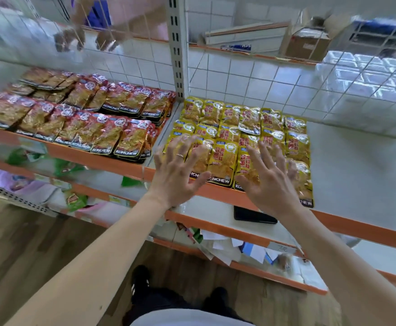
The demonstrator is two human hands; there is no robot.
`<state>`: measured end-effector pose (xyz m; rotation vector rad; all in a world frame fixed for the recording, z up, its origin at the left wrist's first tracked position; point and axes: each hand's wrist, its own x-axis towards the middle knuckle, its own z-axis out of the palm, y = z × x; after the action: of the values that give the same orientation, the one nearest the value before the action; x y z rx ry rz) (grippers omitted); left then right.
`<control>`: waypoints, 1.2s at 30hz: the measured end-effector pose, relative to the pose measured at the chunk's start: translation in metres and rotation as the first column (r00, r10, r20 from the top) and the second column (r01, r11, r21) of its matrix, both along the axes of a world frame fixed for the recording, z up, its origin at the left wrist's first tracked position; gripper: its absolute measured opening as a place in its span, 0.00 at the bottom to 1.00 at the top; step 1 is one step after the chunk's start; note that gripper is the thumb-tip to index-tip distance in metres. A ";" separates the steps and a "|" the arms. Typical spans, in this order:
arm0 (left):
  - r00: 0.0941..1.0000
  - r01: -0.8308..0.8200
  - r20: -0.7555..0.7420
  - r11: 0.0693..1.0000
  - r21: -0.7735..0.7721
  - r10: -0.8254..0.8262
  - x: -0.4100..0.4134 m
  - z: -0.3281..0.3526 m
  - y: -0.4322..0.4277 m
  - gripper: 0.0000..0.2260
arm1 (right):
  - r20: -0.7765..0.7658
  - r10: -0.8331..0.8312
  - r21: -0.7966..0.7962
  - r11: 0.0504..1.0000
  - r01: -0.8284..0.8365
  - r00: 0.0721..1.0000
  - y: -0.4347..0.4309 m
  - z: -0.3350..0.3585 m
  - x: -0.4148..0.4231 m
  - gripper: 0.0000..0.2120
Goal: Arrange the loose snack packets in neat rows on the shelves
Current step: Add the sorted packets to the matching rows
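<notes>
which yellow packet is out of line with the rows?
The yellow packet in the back-middle of the block: it lies tilted on top of its neighbours, KONCHEW edge showing; the others sit square.

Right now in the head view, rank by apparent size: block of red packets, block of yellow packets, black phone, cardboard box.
1. Block of red packets
2. Block of yellow packets, partly hidden by both hands
3. Cardboard box; it is farther back, so true size is unsure
4. Black phone

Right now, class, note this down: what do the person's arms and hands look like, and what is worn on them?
Both forearms are bare, with no sleeves, gloves or watch in view. The left hand wears a thin band ring on one finger. The right hand shows no jewellery.
</notes>
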<state>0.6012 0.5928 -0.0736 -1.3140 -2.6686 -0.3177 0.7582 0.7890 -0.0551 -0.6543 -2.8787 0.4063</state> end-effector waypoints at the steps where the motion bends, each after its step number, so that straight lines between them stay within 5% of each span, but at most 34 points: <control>1: 1.000 0.001 -0.014 1.000 0.019 -0.001 -0.002 0.000 -0.010 0.31 | -0.024 0.010 0.003 1.000 -0.010 1.000 -0.010 0.004 -0.006 0.38; 8: 1.000 -0.006 -0.011 0.994 0.110 0.007 -0.044 -0.004 -0.101 0.28 | -0.124 0.094 -0.008 0.995 -0.096 0.988 -0.103 0.019 -0.072 0.34; 19: 1.000 -0.028 0.008 0.996 0.081 0.027 -0.176 -0.003 -0.259 0.29 | -0.048 0.102 -0.054 0.993 -0.105 0.994 -0.258 0.009 -0.207 0.33; 29: 0.992 0.120 0.053 0.986 -0.118 -0.114 -0.239 -0.008 -0.240 0.30 | 0.108 -0.058 -0.043 0.997 0.063 0.992 -0.269 -0.008 -0.256 0.31; 36: 0.989 0.144 0.049 0.984 -0.101 -0.139 -0.244 -0.016 -0.239 0.30 | 0.100 -0.135 0.020 0.991 0.133 0.986 -0.279 -0.014 -0.261 0.30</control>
<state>0.3576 0.3539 -0.0895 -1.5491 -2.6643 -0.2269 0.4974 0.5096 -0.0690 -0.8847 -2.9060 0.3446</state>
